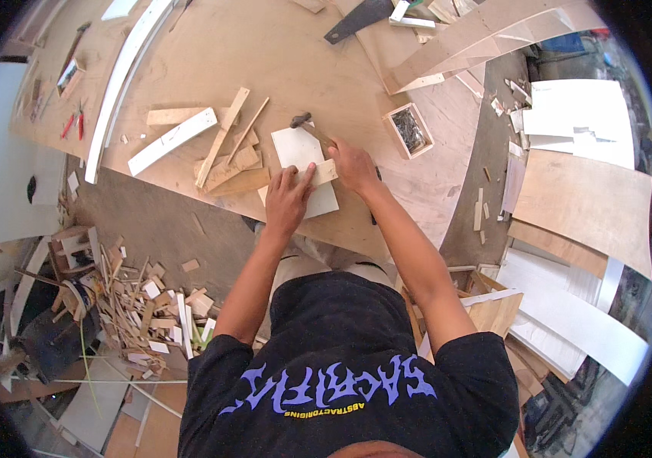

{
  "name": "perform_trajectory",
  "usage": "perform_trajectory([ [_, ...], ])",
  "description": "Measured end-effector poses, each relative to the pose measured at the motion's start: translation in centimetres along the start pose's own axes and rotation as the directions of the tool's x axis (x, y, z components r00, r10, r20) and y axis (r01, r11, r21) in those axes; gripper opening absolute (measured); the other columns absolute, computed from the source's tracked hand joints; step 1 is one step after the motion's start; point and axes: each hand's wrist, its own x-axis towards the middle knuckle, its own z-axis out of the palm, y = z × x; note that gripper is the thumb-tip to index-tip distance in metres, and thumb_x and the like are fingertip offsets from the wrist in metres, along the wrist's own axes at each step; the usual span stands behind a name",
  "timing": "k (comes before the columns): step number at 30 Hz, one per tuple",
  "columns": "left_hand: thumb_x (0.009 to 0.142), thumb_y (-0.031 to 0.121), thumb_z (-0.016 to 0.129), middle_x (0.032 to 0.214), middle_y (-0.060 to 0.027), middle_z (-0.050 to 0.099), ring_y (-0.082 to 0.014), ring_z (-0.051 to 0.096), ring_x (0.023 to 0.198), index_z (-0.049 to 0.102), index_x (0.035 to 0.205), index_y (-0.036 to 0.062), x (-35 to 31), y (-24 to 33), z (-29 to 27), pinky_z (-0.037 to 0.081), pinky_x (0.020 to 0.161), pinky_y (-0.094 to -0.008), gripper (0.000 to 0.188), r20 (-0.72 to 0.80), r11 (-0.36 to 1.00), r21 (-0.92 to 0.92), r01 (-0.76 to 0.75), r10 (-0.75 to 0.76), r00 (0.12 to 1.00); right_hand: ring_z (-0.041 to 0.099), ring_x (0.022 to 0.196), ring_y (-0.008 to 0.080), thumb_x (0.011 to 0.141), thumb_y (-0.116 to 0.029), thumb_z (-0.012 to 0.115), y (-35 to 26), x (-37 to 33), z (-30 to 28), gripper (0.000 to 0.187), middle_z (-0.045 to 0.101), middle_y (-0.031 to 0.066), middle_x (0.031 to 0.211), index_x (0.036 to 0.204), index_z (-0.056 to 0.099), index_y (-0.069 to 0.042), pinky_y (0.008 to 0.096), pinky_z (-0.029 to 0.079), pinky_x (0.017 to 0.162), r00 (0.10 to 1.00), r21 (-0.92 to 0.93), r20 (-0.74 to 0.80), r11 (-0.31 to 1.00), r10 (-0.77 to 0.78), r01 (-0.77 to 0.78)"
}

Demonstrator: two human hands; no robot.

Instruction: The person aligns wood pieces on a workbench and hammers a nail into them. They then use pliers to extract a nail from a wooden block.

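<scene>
In my right hand (354, 166) is a hammer; its dark head (301, 120) is over the far edge of a white board (289, 143). The board lies on the workbench (242, 57) close to its near edge. A pale wood strip (326, 172) lies across the board at a slant. My left hand (288, 200) presses on this strip, fingers over its top. Whether a nail is between the fingers is too small to tell. Left of the board rests a loose pile of wood offcuts (238, 164), with a white strip (173, 141) beside it.
A small wooden box of dark nails or screws (408, 131) sits to the right. Farther off are a handsaw (358, 19), red-handled pliers (74, 124), a long white strip (124, 84) and a wooden frame (486, 38). Scrap wood (158, 305) litters the floor at left; panels (582, 206) stack at right.
</scene>
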Motion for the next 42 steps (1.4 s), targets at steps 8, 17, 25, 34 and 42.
perform_trajectory([
  [8, 0.087, 0.024, 0.074, 0.12, -0.0116, 0.059, -0.033, 0.059, 0.108, 0.062, 0.144, 0.0226, 0.2, 0.1, 0.1, 0.051, 0.093, -0.0443, 0.058, -0.019, 0.999, 0.001, 0.039, -0.039, 0.999, 0.063, 0.108, 0.0465, 0.104, -0.024, 0.053, 1.8, -10.4, -1.4, 0.037, 0.065, 0.025, 0.122, 0.136, 0.056, -0.005, 0.0543, 0.049, 0.095, 0.983, 0.216, -0.184, 0.976, 0.023, 0.018],
  [17, 0.089, 0.023, 0.073, 0.117, -0.0125, 0.06, -0.0334, 0.058, 0.107, 0.064, 0.142, 0.0203, 0.4, 0.1, 0.2, 0.05, 0.094, -0.0441, 0.054, -0.015, 0.998, -0.031, 0.057, -0.057, 0.998, 0.067, 0.089, 0.0436, 0.105, -0.016, 0.05, -0.4, -14.3, 0.0, 0.053, 0.069, 0.0241, 0.108, 0.157, 0.044, -0.012, 0.0505, 0.054, 0.078, 0.904, 0.046, -0.363, 0.965, -0.225, 0.259],
  [25, 0.087, 0.023, 0.075, 0.114, -0.0105, 0.063, -0.0311, 0.058, 0.111, 0.068, 0.137, 0.0168, 0.8, 0.2, 0.5, 0.048, 0.096, -0.0445, 0.051, -0.02, 0.997, -0.05, 0.061, -0.062, 0.998, 0.066, 0.084, 0.0416, 0.103, -0.011, 0.052, 0.0, -14.8, 1.2, 0.054, 0.067, 0.0233, 0.097, 0.157, 0.044, -0.01, 0.0491, 0.054, 0.073, 0.92, 0.048, -0.339, 0.972, -0.199, 0.228],
  [34, 0.085, 0.025, 0.077, 0.114, -0.0081, 0.064, -0.0289, 0.058, 0.11, 0.07, 0.134, 0.0177, 2.2, 0.6, 1.0, 0.046, 0.096, -0.043, 0.05, -0.003, 0.998, -0.033, 0.044, -0.044, 0.999, 0.064, 0.082, 0.0421, 0.101, -0.007, 0.052, 1.4, -14.5, 1.8, 0.055, 0.065, 0.023, 0.095, 0.156, 0.045, -0.006, 0.0481, 0.053, 0.07, 0.895, 0.002, -0.377, 0.966, -0.239, 0.259],
  [42, 0.085, 0.023, 0.077, 0.111, -0.0093, 0.063, -0.0297, 0.058, 0.107, 0.069, 0.135, 0.0173, 2.8, 0.5, 1.2, 0.048, 0.095, -0.0422, 0.051, 0.006, 0.998, -0.034, 0.043, -0.043, 0.999, 0.066, 0.089, 0.0425, 0.102, -0.006, 0.052, 2.8, -14.3, 2.3, 0.052, 0.065, 0.0257, 0.104, 0.153, 0.045, 0.001, 0.0452, 0.053, 0.075, 0.897, 0.013, -0.368, 0.963, -0.245, 0.268],
])
